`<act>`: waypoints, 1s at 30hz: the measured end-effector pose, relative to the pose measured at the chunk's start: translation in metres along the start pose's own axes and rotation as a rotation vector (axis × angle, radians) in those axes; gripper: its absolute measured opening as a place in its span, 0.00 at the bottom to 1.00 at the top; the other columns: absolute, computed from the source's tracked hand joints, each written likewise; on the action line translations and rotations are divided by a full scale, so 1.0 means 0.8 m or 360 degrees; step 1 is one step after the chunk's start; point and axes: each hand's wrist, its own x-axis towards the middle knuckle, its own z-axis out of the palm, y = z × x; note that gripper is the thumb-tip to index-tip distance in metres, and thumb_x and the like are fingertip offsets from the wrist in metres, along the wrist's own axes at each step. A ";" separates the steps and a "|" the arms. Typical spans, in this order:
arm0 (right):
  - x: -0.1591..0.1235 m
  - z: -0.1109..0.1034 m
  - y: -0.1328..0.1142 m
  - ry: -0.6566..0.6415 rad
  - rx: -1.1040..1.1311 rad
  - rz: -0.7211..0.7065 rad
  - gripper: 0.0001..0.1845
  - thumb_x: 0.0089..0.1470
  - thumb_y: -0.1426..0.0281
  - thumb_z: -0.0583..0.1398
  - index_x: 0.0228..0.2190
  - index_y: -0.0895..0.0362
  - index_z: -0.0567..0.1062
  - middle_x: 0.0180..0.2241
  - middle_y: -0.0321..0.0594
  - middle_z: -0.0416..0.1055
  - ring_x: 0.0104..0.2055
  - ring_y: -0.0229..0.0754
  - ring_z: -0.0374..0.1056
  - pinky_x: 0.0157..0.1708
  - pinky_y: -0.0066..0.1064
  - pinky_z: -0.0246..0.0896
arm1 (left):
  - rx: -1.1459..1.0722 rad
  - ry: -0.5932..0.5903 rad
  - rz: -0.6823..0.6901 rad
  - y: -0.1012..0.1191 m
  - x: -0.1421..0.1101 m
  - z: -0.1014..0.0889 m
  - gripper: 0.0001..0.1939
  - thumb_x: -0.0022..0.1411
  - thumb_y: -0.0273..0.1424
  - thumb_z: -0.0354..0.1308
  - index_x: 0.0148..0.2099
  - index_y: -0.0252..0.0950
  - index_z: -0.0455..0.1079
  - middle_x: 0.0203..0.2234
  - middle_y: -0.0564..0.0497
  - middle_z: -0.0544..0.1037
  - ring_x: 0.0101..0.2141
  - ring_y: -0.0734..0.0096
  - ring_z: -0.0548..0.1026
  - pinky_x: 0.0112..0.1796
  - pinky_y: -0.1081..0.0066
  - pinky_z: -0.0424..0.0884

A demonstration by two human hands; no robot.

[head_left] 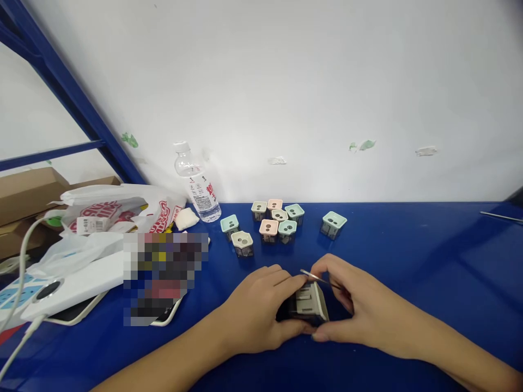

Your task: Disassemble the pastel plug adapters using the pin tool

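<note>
"Closest to us, what has the person's left hand (265,305) got?"

"Thumb and fingers are bent round a two-hole pencil sharpener (307,304), gripping its dark body. It's tipped over, pale rim toward the other hand, low over the near part of the blue table (408,272). I can't tell if it touches the surface."

"And the right hand (355,310)?"

"Half curled, with a gap between thumb and forefinger. It has a slim metal rod (314,276) under its bent fingers, slanting across the sharpener's far edge, and the thumb tip sits by the near corner. How firmly it grips, I can't say."

"More sharpeners behind?"

"Nine, all upright. Six are bunched together, a pink sharpener (268,228) at the front beside a mint sharpener (287,228). Just left of them are another mint one and a cream sharpener (242,240); a lone mint one (334,220) stands apart on the right."

"What's off to the left?"

"Near the wall (310,98), a capped clear bottle (200,193) with a printed label, then a crumpled plastic bag (122,209). In front of the bag lies a white device (81,286) with a cable (28,337) plugged in. Beside it, part of the view is blurred into blocks."
</note>
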 end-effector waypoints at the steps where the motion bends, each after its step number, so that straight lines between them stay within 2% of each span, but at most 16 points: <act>1: 0.001 0.003 0.002 -0.0019 -0.0025 0.0024 0.28 0.41 0.59 0.73 0.40 0.49 0.66 0.26 0.27 0.59 0.28 0.37 0.56 0.25 0.28 0.49 | 0.0009 0.0005 0.0026 0.001 0.000 0.002 0.26 0.58 0.41 0.68 0.54 0.34 0.71 0.38 0.46 0.80 0.35 0.61 0.74 0.36 0.65 0.68; 7: 0.010 0.024 0.009 0.0000 0.0085 -0.0002 0.30 0.37 0.64 0.72 0.29 0.50 0.55 0.27 0.25 0.59 0.27 0.35 0.51 0.22 0.27 0.46 | -0.0007 0.0037 0.0099 0.004 -0.002 0.007 0.19 0.57 0.35 0.67 0.48 0.33 0.73 0.34 0.47 0.80 0.33 0.63 0.73 0.34 0.65 0.64; 13: 0.009 0.034 -0.004 0.0059 -0.0026 -0.0038 0.31 0.32 0.66 0.71 0.26 0.51 0.53 0.26 0.25 0.56 0.27 0.34 0.48 0.23 0.28 0.44 | -0.0040 0.0030 0.0164 0.006 -0.005 0.007 0.10 0.53 0.31 0.66 0.36 0.32 0.72 0.26 0.51 0.76 0.28 0.67 0.68 0.31 0.67 0.63; 16: 0.009 0.033 -0.006 0.0052 -0.0007 -0.0063 0.31 0.32 0.66 0.72 0.25 0.51 0.53 0.26 0.26 0.56 0.27 0.34 0.48 0.22 0.27 0.44 | -0.0013 -0.0005 0.0166 0.006 -0.005 0.003 0.10 0.53 0.31 0.67 0.34 0.33 0.71 0.25 0.52 0.74 0.28 0.69 0.67 0.30 0.67 0.63; 20: 0.010 0.023 -0.006 -0.0019 -0.0009 -0.0071 0.28 0.36 0.65 0.72 0.27 0.51 0.57 0.27 0.27 0.57 0.26 0.33 0.49 0.22 0.27 0.45 | -0.0014 -0.0128 0.0159 0.003 -0.003 -0.008 0.12 0.57 0.35 0.68 0.36 0.34 0.70 0.29 0.50 0.76 0.31 0.67 0.70 0.34 0.68 0.66; 23: 0.009 0.020 -0.005 -0.0009 -0.0045 -0.0101 0.25 0.40 0.65 0.70 0.29 0.51 0.58 0.27 0.27 0.57 0.26 0.34 0.49 0.22 0.27 0.45 | 0.0076 -0.0113 0.0096 0.004 -0.003 -0.010 0.12 0.57 0.35 0.68 0.36 0.34 0.70 0.28 0.50 0.76 0.31 0.65 0.71 0.34 0.66 0.66; 26: 0.009 0.024 -0.004 0.0037 -0.0074 -0.0125 0.27 0.37 0.66 0.71 0.27 0.51 0.56 0.28 0.28 0.56 0.27 0.34 0.48 0.22 0.27 0.44 | 0.0149 -0.0090 0.0077 0.009 -0.005 -0.005 0.11 0.55 0.35 0.66 0.32 0.35 0.67 0.25 0.51 0.74 0.29 0.66 0.69 0.31 0.66 0.64; 30: 0.010 0.031 -0.003 -0.0017 -0.0008 -0.0123 0.30 0.34 0.68 0.70 0.26 0.51 0.53 0.27 0.26 0.55 0.26 0.33 0.47 0.21 0.27 0.42 | 0.0174 -0.0098 0.0092 0.013 -0.007 -0.001 0.11 0.53 0.33 0.65 0.31 0.36 0.66 0.24 0.51 0.72 0.27 0.67 0.68 0.30 0.66 0.63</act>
